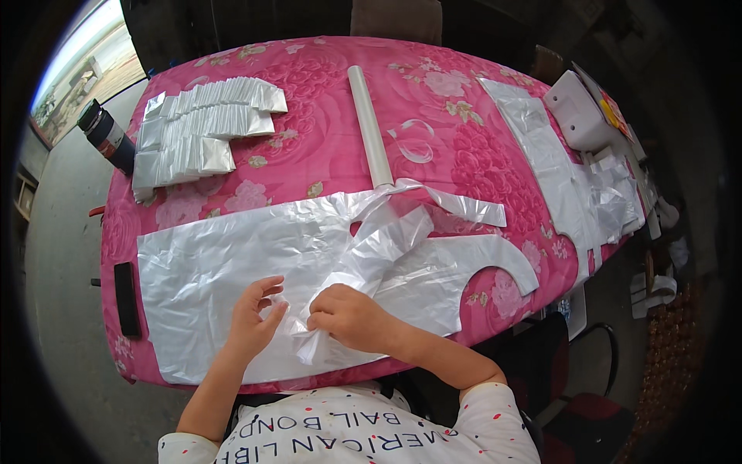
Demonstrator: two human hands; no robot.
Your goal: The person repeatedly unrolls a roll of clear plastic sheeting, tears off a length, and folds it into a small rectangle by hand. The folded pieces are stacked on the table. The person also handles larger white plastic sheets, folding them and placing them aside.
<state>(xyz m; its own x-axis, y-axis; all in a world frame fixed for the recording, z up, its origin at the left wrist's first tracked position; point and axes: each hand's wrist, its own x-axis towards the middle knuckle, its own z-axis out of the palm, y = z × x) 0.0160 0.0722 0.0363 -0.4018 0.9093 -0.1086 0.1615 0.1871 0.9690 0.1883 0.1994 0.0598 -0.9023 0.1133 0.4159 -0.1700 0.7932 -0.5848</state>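
My right hand (pixel 348 313) is closed on a bunched part of a thin, translucent white plastic bag (pixel 382 247), which rises in a crumpled twist toward the table's middle. Just left of it, my left hand (pixel 255 315) has its fingers curved and apart, close to the edge of the gathered plastic. Beneath both hands a large flat plastic bag (pixel 216 263) with curved handle cut-outs is spread over the near side of the table. A long pale tube (pixel 367 124) lies beyond the gathered plastic, its near end by the bag's upper folds.
Folded plastic packets (pixel 205 127) lie in rows at the far left, beside a dark bottle (pixel 108 139). A black phone (pixel 126 300) rests at the left edge. More flat bags (pixel 541 155) and a white box (pixel 580 112) occupy the right side of the pink flowered tablecloth (pixel 309 85).
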